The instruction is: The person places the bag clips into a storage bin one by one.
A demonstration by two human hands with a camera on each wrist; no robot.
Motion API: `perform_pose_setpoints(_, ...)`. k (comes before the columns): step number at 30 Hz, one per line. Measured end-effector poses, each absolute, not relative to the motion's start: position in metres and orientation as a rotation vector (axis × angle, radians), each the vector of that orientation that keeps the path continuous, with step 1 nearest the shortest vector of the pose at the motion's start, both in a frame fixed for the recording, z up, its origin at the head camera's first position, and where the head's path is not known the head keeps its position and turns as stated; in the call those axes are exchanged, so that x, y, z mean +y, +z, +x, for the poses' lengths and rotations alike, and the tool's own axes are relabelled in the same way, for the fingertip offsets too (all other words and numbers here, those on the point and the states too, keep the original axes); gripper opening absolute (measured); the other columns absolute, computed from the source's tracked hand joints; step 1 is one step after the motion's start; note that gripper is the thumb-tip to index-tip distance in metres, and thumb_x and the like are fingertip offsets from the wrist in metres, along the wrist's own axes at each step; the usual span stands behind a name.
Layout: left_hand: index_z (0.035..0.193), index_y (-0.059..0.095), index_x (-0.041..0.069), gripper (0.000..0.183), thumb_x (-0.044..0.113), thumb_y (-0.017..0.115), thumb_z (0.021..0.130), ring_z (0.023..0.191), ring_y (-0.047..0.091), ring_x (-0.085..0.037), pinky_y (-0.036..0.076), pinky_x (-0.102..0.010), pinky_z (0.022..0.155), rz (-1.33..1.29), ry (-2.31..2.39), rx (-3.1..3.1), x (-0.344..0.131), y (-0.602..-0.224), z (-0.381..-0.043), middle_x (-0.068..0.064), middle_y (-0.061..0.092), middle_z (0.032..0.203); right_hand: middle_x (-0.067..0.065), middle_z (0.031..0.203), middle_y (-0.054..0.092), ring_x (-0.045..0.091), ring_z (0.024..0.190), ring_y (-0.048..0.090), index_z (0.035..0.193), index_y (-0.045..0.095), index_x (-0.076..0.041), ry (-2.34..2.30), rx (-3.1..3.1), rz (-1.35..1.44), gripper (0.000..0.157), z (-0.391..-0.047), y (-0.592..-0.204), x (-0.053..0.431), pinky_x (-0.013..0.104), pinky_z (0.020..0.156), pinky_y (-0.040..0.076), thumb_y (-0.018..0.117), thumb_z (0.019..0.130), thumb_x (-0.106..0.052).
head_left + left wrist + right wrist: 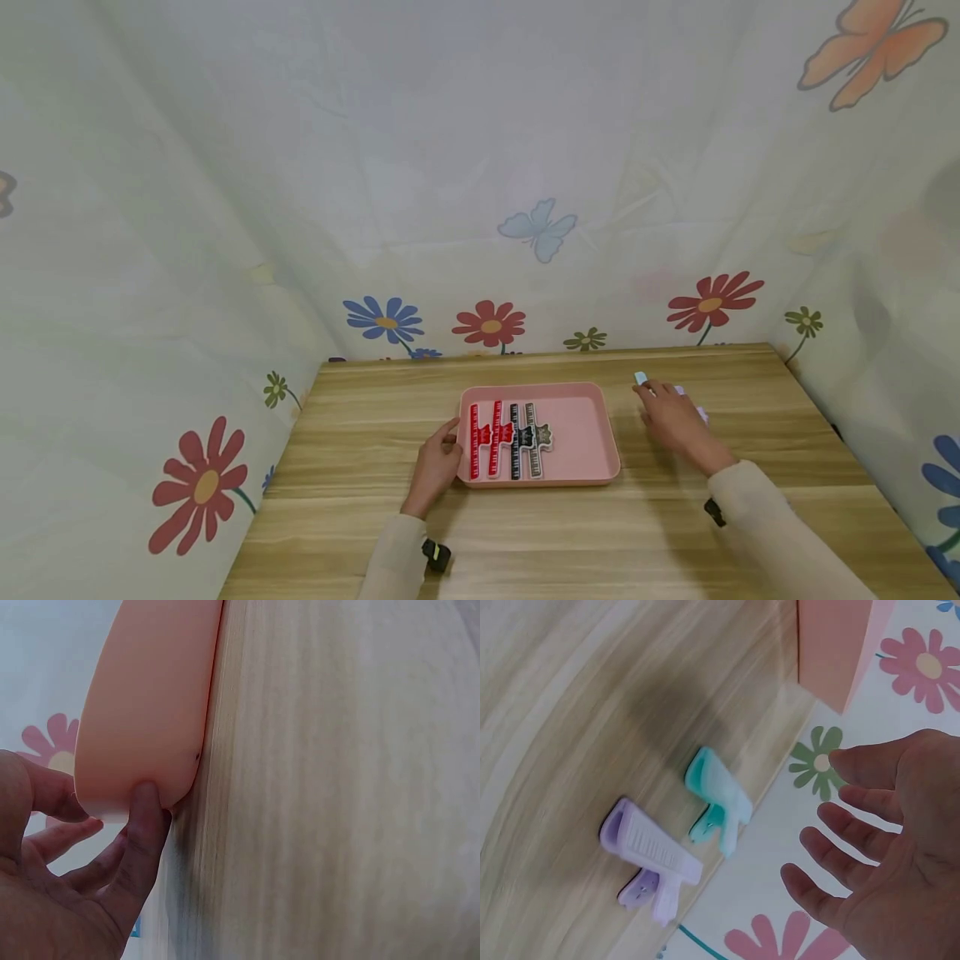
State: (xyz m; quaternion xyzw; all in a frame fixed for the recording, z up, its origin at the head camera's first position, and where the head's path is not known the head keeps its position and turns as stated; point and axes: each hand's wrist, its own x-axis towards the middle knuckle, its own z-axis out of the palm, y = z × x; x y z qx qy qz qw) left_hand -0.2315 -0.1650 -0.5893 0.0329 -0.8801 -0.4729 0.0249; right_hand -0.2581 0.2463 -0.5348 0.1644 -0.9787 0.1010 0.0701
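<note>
A pink tray (581, 462) rests on the table with bag-clip-like pieces in its left part: two red clips (474, 462), a black clip (515, 467) and a grey clip (534, 467), each a long bar with a jutting middle. My left hand (437, 467) touches the tray's left rim; in the left wrist view, fingertips (144, 796) press the outer wall near a corner. At the right, my right hand (675, 417) hovers over a teal clip (718, 793) and a lilac clip (651, 844), fingers spread and holding nothing. It partly covers both clips in the head view.
The wood-grain table (375, 400) ends at a pale curtain (420, 167) printed with flowers and butterflies at the back and both sides. Bare tabletop lies in front of the tray. Black straps with small devices (437, 554) sit at the wrists.
</note>
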Motion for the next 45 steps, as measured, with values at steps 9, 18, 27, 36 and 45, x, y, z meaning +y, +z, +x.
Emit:
perform_pose_setpoints(9,0.144,0.058,0.005,0.050,0.003,0.057,0.094,0.093,0.072,-0.026,0.057,-0.033,0.071,0.085,-1.474,-2.721,-0.166,-0.592,-0.232,-0.024,0.072,0.115,0.029,0.139,0.055,0.051,0.125,0.054,0.141,0.052,0.006,0.310,-2.959,0.489,0.052,-0.264,-0.539,0.255,0.064,0.089,0.052,0.064,0.090,0.001)
perform_pose_setpoints(18,0.144,0.058,0.005,0.050,0.003,0.057,0.093,0.088,0.071,-0.024,0.054,-0.030,0.067,0.073,-1.483,-2.715,-0.167,-0.594,-0.232,-0.025,0.072,0.114,0.029,0.140,0.053,0.051,0.127,0.052,0.140,0.053,0.005,0.300,-2.963,0.520,0.053,-0.273,-0.545,0.261,0.064,0.090,0.052,0.062,0.088,0.007)
perform_pose_setpoints(27,0.144,0.058,0.006,0.050,0.006,0.057,0.094,0.087,0.071,-0.021,0.053,-0.027,0.066,0.085,-1.467,-2.721,-0.167,-0.594,-0.233,-0.024,0.072,0.114,0.030,0.140,0.053,0.054,0.127,0.052,0.137,0.054,0.007,0.244,-3.013,0.550,0.050,-0.280,-0.548,0.267,0.065,0.092,0.050,0.064,0.088,0.007)
perform_pose_setpoints(36,0.144,0.057,0.007,0.050,0.007,0.057,0.095,0.089,0.071,-0.021,0.053,-0.027,0.067,0.088,-1.475,-2.720,-0.166,-0.593,-0.233,-0.023,0.072,0.114,0.029,0.136,0.057,0.051,0.123,0.055,0.134,0.058,0.007,0.156,-3.020,0.589,0.048,-0.286,-0.551,0.272,0.063,0.091,0.052,0.066,0.087,0.004)
perform_pose_setpoints(45,0.145,0.056,0.006,0.050,0.006,0.056,0.095,0.085,0.069,-0.019,0.051,-0.026,0.063,0.081,-1.476,-2.719,-0.166,-0.592,-0.232,-0.024,0.071,0.114,0.029,0.135,0.057,0.051,0.123,0.056,0.133,0.059,0.007,0.159,-3.060,0.583,0.046,-0.287,-0.550,0.271,0.064,0.090,0.052,0.064,0.088,0.006)
